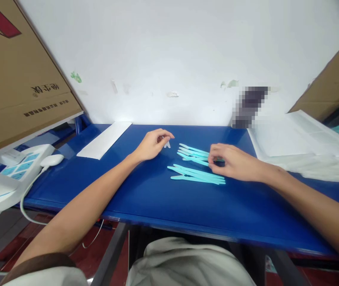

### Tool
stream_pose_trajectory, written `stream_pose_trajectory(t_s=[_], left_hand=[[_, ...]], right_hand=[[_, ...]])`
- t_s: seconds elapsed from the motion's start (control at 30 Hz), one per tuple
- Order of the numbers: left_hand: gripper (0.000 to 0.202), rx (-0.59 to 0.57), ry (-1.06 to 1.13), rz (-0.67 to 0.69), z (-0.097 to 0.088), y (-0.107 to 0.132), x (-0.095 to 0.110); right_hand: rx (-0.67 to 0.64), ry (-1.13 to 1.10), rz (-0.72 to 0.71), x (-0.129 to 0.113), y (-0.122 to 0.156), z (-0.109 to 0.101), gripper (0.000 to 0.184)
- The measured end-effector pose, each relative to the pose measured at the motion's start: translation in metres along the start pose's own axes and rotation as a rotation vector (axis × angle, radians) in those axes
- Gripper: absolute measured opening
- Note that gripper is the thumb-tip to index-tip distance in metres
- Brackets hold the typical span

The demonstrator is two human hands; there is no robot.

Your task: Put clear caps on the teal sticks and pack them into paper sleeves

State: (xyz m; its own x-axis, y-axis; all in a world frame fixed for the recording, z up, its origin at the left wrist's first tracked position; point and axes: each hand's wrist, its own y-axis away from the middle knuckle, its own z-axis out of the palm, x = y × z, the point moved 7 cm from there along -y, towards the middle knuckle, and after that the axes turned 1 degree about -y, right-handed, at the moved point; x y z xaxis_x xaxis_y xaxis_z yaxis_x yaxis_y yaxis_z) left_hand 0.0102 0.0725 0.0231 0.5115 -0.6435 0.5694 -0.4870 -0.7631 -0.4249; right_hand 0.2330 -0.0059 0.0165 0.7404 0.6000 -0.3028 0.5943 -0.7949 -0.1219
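Observation:
On the blue table, my right hand [230, 162] is closed, fingers and thumb pinched at the right end of a group of slim turquoise eyebrow razors [195, 151]. Part of a handle shows inside its grip. Nearer to me lies a second bunch of turquoise razors [197, 175], roughly side by side, with no hand on it. My left hand [154, 143] is to the left of both groups, fingers curled and thumb close to the index finger. Small translucent pieces [167, 143] show just under those fingertips; whether they are held or lie on the table is unclear.
A white strip [105, 141] lies at the table's left. Beside it stands a white power strip [17, 174] with a plugged-in charger and cable. Stacked clear plastic bags [303, 139] are at the right. Cardboard boxes [23, 79] flank both sides; a white wall closes the back.

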Motion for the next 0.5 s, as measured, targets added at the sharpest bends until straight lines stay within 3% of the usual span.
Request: stream_pose_trajectory(t_s=[0.23,0.5], left_hand=[[0.025,0.089,0.253,-0.199,0.008,-0.001,-0.022],[0.021,0.02,0.108,-0.127,0.01,0.0,-0.013]], right_hand=[[0.299,0.017,0.057,0.011,0.002,-0.016,0.02],[0.369,0.085,0.038,0.018,0.002,-0.021,0.024]])
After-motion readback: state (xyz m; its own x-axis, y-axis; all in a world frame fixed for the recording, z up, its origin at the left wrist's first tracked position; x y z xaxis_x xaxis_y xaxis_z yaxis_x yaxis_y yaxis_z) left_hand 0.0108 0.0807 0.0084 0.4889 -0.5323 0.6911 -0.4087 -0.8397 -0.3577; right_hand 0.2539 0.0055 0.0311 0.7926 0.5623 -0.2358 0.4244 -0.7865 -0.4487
